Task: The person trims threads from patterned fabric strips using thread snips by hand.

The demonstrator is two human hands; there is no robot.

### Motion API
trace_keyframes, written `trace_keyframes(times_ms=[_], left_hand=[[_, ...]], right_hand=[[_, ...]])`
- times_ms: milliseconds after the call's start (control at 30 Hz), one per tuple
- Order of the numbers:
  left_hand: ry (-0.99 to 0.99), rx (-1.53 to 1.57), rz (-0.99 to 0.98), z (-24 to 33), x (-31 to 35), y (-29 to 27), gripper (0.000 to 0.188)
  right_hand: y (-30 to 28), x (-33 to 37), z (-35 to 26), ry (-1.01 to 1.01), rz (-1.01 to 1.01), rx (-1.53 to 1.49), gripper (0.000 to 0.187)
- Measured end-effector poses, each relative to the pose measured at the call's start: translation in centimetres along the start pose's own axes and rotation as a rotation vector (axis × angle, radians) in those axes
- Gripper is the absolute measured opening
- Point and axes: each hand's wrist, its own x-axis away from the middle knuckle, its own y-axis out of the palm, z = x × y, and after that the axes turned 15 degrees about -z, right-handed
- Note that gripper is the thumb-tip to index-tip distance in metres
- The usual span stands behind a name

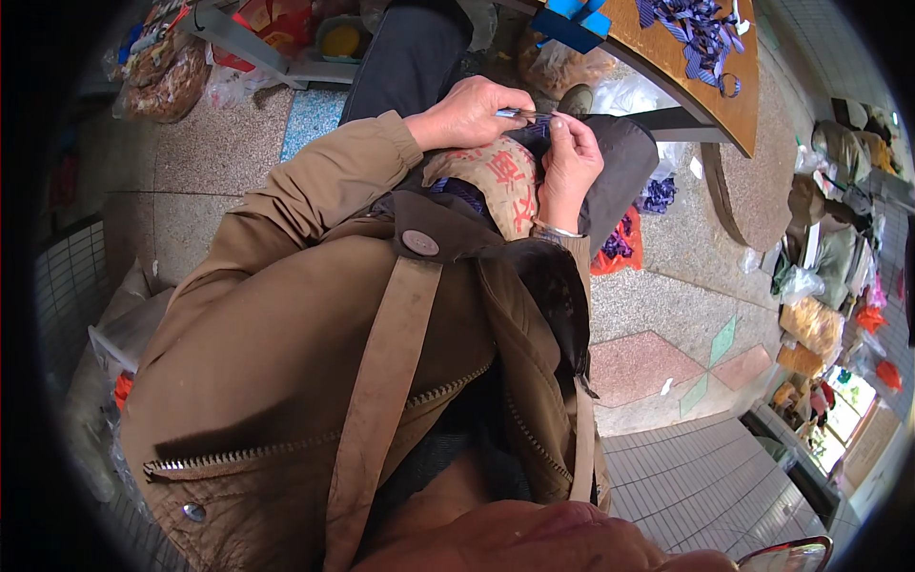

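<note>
My left hand [467, 112] is closed around a slim metal tool [515, 113] with a blue part; its exact kind is too small to tell. Facing it, my right hand [574, 160] pinches the end of a dark purple striped strip of fabric [540, 126], right at the tool's tip. Both hands are above my lap, close together. Under them a beige cloth with red printing [500, 176] lies across my thighs. More purple striped fabric [459, 194] shows in the lap beside it, partly covered by the cloth.
At upper right, a wooden table [624, 43] bears a pile of purple striped strips [701, 38] and a blue box-like holder [572, 24]. Below it, a red bag [621, 246] holds purple pieces. Filled plastic bags [167, 81] stand at upper left. Cloth heaps and bags line the right wall.
</note>
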Motion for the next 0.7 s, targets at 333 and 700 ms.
trace_keyframes(times_ms=[333,700], left_hand=[[-0.127,0.074,-0.075,-0.1,0.2,-1.1,0.012],[-0.213,0.346,-0.026,-1.8,0.3,-0.9,0.022]], right_hand=[[0.2,0.2,-0.3,-0.144,0.094,0.328,0.01],[-0.2,0.7,-0.7,-0.134,0.019,0.176,0.007]])
